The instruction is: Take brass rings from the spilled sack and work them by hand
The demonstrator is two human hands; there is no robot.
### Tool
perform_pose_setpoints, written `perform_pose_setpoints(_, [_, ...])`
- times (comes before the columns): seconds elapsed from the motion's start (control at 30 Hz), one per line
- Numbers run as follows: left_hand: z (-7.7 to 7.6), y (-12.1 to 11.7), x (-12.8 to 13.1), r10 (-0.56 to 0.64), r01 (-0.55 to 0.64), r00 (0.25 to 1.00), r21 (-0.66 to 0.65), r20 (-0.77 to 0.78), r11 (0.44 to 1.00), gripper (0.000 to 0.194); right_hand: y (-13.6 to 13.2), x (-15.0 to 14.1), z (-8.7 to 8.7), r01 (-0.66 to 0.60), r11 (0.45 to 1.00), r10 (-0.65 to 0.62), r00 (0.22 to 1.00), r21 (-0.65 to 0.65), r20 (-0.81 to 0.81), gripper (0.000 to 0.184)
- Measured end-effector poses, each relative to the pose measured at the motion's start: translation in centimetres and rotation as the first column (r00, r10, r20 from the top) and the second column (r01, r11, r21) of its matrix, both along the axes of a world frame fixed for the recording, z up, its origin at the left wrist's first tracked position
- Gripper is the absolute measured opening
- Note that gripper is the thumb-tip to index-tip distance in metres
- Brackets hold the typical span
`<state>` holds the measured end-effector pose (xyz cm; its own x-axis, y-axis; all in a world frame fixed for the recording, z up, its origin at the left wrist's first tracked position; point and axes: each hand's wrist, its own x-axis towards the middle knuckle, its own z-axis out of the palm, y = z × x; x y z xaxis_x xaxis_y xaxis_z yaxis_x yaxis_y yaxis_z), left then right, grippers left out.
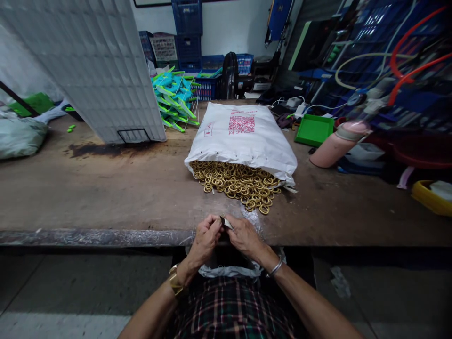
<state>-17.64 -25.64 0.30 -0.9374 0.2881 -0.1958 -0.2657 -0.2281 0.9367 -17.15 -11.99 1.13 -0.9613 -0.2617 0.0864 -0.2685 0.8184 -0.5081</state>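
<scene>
My left hand point(205, 238) and my right hand point(247, 239) meet at the front edge of the table, both with fingers closed. A small whitish piece with a dark end point(227, 223) shows between them; its kind is unclear. My right fingers grip its pale part. Left thumb and fingertips pinch at the dark end, hiding whatever else they hold. Just beyond the hands, several gold-coloured rings point(240, 181) spill from the mouth of a white sack point(215, 136) with red print, lying on its side.
The brown table point(106, 197) carries a tall ribbed white panel point(116, 84) at left and a pile of green and blue pieces point(174, 99) behind. To the right stand a green tray point(314, 130), a pink bottle point(332, 149) and a yellow container point(429, 200). A plastic bag point(229, 271) hangs below the hands.
</scene>
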Motion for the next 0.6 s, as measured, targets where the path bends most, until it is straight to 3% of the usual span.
perform_pose_setpoints(0.2, [-0.1,-0.3,0.4,-0.014,0.002,0.991,-0.089,-0.137,0.996,0.036,0.2,-0.4,-0.1,-0.046,0.997,0.044,0.999,0.062,0.027,0.026])
perform_pose_setpoints(0.3, [0.5,-0.4,1.1,-0.043,0.038,0.991,-0.048,-0.124,0.998,0.035,0.3,-0.8,0.0,0.004,0.989,-0.008,1.0,0.15,0.03,0.027])
perform_pose_setpoints(0.43, [1.9,-0.4,1.5,-0.075,0.073,0.997,0.121,0.009,0.99,0.037,0.9,-1.7,0.4,0.154,0.96,-0.153,0.988,0.233,-0.023,0.024])
perform_pose_setpoints(0.6, [2.1,-0.5,0.9,-0.015,-0.027,0.985,0.237,0.174,0.971,0.039,2.7,-3.5,1.4,0.428,0.882,-0.385,0.895,0.197,-0.225,0.021])
